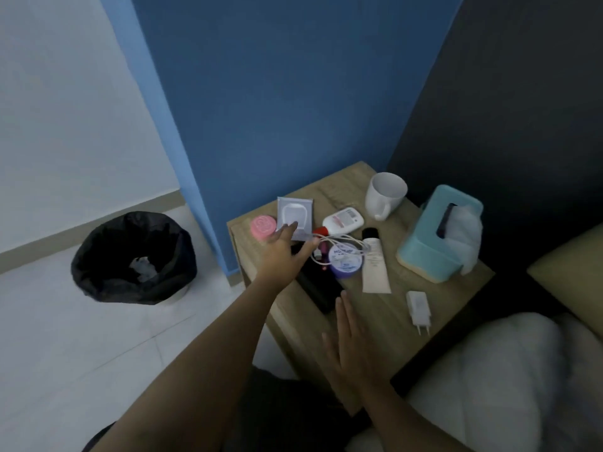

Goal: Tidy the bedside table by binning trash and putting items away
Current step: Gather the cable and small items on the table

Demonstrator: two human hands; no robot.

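- The left hand [283,252] is reaching out over the far left part of the surface [385,308], and its fingers [288,230] are spread wide, holding nothing.
- The wipes pack [294,214] is lying right under the tips of those fingers, which seem to be touching its near edge.
- The pack's long side is running away from the fingers, toward the blue wall.
- The pink jar [263,226] is sitting just to the left of the fingers.
- The white cable [339,241] is lying just to their right, looping over the purple tin [345,260].
- The right hand [352,347] is hanging flat over the near edge of the surface, fingers straight and together, holding nothing.
- It is well apart from the pack, so the left hand is the nearer one.
- The black bin [133,257] is standing on the floor, off to the left of the left hand, well apart from it.
- I think the left hand is going for the pack, and it needs to slide a bit further to close around it.
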